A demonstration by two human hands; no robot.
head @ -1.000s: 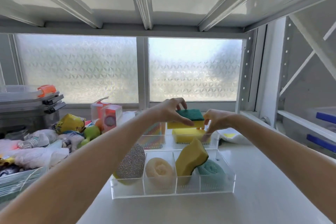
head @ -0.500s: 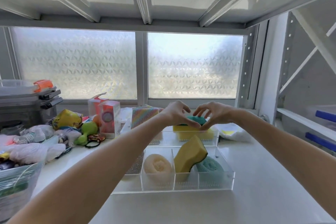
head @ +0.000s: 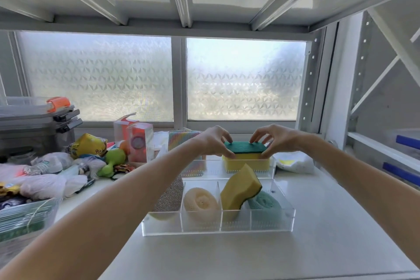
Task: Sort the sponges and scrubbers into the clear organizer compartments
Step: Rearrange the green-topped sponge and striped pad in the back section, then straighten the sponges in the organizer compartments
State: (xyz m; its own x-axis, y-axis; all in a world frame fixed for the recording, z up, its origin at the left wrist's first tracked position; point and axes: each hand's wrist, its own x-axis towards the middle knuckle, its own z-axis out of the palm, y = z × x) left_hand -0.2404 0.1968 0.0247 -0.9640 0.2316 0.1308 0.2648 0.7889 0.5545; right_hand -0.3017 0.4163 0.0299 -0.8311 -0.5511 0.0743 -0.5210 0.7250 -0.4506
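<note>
**Green-topped sponge lowered onto the far stack**

In the far clear acrylic organizer [head: 271, 171], right-hand compartment: green-topped yellow rectangular sponge [head: 245, 151] now seated on a plain yellow sponge [head: 246, 164] beneath. A second ago held up above that stack; half a second ago pressed down under both palms; now squared up at the ends. Left hand [head: 214, 142] pinching the sponge's left end, thumb low on the yellow side and fingertips on the green scouring face. Right hand [head: 276, 140] doing the same at the right end. Both touching, neither lifted clear, so not yet released.

Nearer, in the four-slot clear organizer [head: 218, 226]: silver mesh scrubber [head: 169, 195] leftmost, cream round loofah scrubber [head: 201, 203] next, curved yellow-and-green sponge [head: 239, 188] leaning upright in the third, teal knitted scrubber [head: 264, 206] rightmost.

Judging by that, placement all but finished; only letting go left for this piece. Far organizer's left compartment mostly hidden behind the left forearm, contents uncertain.
</note>
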